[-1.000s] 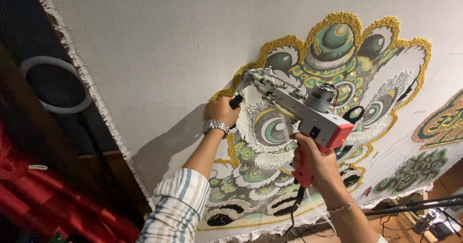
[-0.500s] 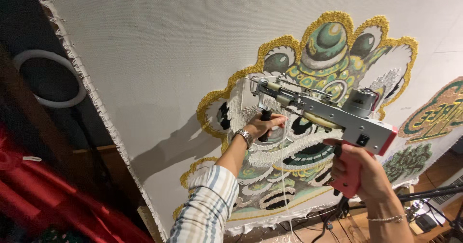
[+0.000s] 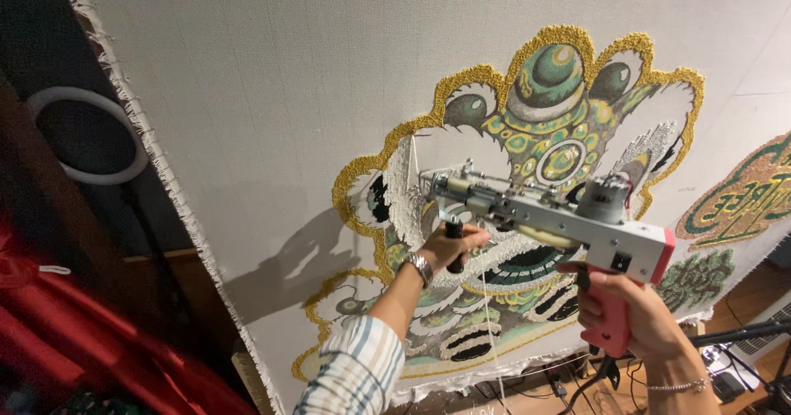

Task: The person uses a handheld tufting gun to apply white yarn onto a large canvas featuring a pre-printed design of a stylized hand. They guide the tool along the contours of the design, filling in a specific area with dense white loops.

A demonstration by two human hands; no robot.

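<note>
A tufting gun (image 3: 568, 221), grey metal with a pink grip, is held against a large stretched cloth (image 3: 272, 77). My right hand (image 3: 638, 320) grips the pink handle at the lower right. My left hand (image 3: 453, 246), with a metal watch on the wrist, holds the black front handle under the gun's nose. The gun's tip meets a white tufted patch of a multicoloured mask-like design (image 3: 535, 184) edged in gold, with green, white and black areas. A thin yarn strand (image 3: 488, 316) hangs down from the gun.
A white ring light (image 3: 86, 135) on a stand is at the left, beside the cloth's frayed edge. Red fabric (image 3: 74, 341) lies at the lower left. A second tufted motif (image 3: 741, 201) sits at the right edge. Cables and stands (image 3: 741, 357) cover the wooden floor below.
The view has shifted, so the gun and both hands sit lower and further right in the frame. Both hands keep their grip on the gun's handles.
</note>
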